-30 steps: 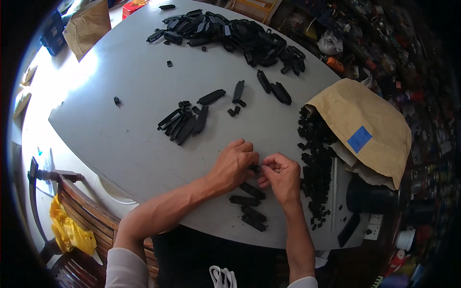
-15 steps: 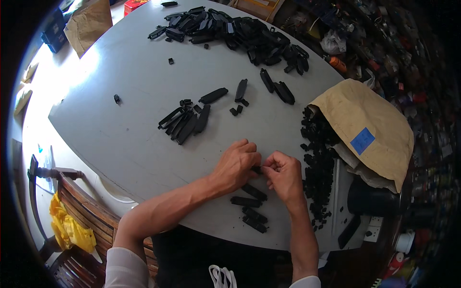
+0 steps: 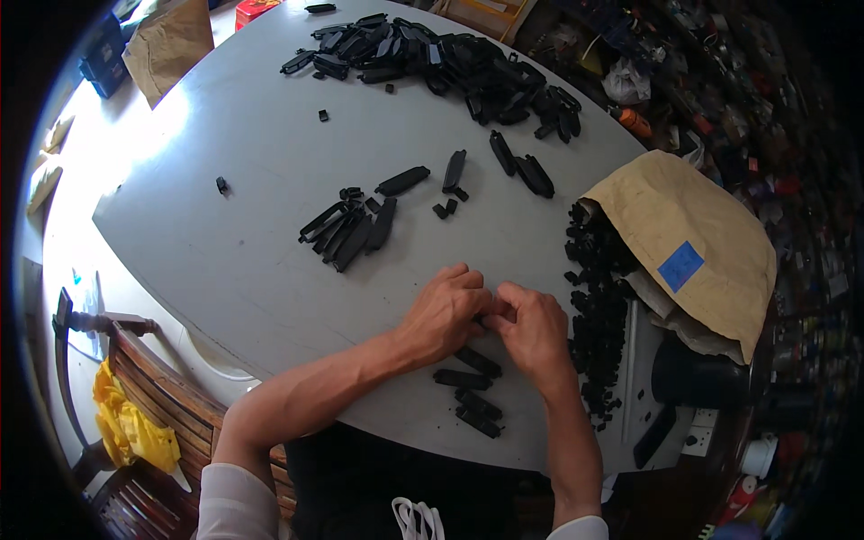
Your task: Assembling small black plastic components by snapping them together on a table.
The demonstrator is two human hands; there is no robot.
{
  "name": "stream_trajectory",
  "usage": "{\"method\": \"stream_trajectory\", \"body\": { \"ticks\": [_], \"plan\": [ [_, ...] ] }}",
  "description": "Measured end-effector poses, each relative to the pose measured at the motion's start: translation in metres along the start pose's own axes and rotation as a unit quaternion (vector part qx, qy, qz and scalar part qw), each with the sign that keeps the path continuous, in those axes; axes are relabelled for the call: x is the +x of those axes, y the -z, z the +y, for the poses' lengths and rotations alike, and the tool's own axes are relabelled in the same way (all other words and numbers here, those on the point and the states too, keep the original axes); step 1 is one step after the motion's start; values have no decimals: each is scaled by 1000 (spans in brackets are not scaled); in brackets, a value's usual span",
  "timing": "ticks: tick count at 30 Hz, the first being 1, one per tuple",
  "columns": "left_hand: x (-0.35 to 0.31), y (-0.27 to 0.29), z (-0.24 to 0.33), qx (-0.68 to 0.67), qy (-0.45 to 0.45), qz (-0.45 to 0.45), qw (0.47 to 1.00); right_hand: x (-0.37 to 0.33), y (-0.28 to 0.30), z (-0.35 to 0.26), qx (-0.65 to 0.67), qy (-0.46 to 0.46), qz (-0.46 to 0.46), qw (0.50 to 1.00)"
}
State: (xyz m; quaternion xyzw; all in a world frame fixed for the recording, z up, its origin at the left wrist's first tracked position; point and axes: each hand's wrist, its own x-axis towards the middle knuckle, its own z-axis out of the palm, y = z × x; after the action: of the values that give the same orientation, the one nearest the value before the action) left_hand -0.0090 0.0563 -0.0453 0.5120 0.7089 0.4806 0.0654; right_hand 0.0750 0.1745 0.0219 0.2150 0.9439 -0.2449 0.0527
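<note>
Above the near part of the table, my left hand (image 3: 448, 310) and my right hand (image 3: 533, 331) meet at the fingertips. The left fingers are closed round a small black plastic part (image 3: 480, 320), mostly hidden by them. My right thumb and forefinger pinch at the end of this same part; whether they hold a separate tiny piece cannot be seen. Just below the hands lie several long black plastic pieces (image 3: 462, 379), roughly side by side. To the right, a spread of tiny black parts (image 3: 598, 324) spills from the mouth of a brown paper sack (image 3: 697, 243).
At the far side lies a big heap of long black pieces (image 3: 423, 58). A smaller cluster (image 3: 346, 234) sits left of centre, with loose pieces nearby. A metal strip (image 3: 629, 369) borders the tiny parts. Left of the table stands a wooden chair (image 3: 166, 382) with a yellow bag (image 3: 135, 427).
My right hand has turned slightly and its fingers have closed in against the left fingertips, covering more of the black part. The left hand has barely moved.
</note>
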Motion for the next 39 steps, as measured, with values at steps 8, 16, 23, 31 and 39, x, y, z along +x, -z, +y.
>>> {"method": "stream_trajectory", "body": {
  "ticks": [8, 16, 23, 31, 39],
  "plan": [
    [0, 4, 4, -7, 3, -4, 1000, 16, 12, 18, 29, -38, -58, 997],
    [22, 57, -11, 5, 66, -30, 997, -17, -3, 28, 63, 38, -87, 993],
    [98, 89, -50, 289, 22, 65, 955, 73, -1, 19, 67, 161, 142, 974],
    [113, 80, -75, 378, -26, -45, 924, 132, -31, -8, -35, 232, 186, 954],
    [99, 75, -46, 151, 26, 1, 988, 91, -16, 38, -155, 158, 220, 950]
  ]
}}
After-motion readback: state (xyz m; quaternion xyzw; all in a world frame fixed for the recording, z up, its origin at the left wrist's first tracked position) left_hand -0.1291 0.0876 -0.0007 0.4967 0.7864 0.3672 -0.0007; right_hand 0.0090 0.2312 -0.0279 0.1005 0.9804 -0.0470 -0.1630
